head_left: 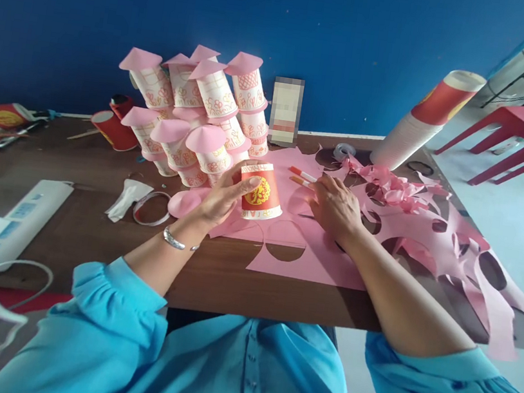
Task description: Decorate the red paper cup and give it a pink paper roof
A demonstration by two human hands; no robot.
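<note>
Blue shirt (245,370) is nearest. At twelve o'clock, my left hand (222,201) pinches a paper cup (262,193), probably light, squashy: hold its sides softly. At one, my right hand (336,205) curls round marker pens (301,174).

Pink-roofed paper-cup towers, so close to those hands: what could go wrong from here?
The left hand holds a red cup close to the pink-roofed towers, so a small knock might topple some. Two markers show at the right hand, over pink paper; one might leave a stray mark, though I can't tell if either is uncapped. A paper strip overhangs the table edge and could snag.
</note>
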